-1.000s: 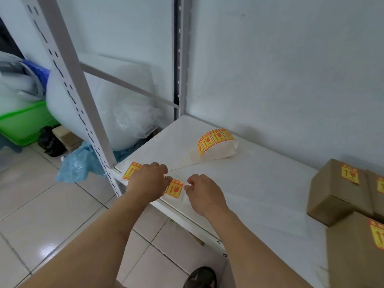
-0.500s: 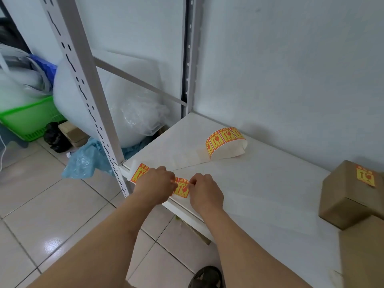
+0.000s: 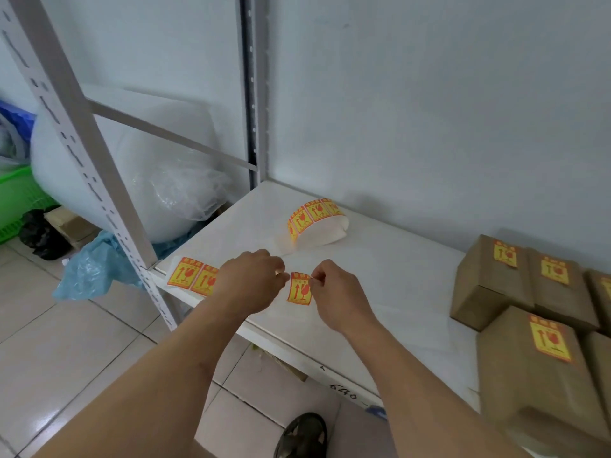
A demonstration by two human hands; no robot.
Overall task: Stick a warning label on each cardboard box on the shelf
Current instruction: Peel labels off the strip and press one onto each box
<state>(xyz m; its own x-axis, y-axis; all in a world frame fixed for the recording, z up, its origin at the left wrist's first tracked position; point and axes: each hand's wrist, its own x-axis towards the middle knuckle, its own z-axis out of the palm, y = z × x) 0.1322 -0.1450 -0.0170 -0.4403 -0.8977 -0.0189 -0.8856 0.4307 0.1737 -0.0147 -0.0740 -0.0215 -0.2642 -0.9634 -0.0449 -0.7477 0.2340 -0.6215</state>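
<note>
A yellow and red warning label [image 3: 299,289] hangs between my hands above the white shelf [image 3: 390,279]. My right hand [image 3: 334,292] pinches its upper right corner. My left hand [image 3: 251,279] presses down on the white backing strip [image 3: 190,277], where two more labels lie at the shelf's left corner. The strip runs back to a loose label roll [image 3: 317,223] near the wall. Several cardboard boxes [image 3: 489,279] stand at the right; each one I can see carries a label on top.
A perforated shelf upright [image 3: 86,150] rises at the left, another post [image 3: 253,94] stands in the corner. Beyond it lie a large bubble-wrap roll [image 3: 139,170], a blue plastic bag [image 3: 92,269] and a green crate [image 3: 16,203] on the tiled floor. My shoe [image 3: 302,436] shows below.
My right hand has peeled one label off the backing strip and lifted it to the right. My left hand stays on the strip. The camera swung right, showing more boxes.
</note>
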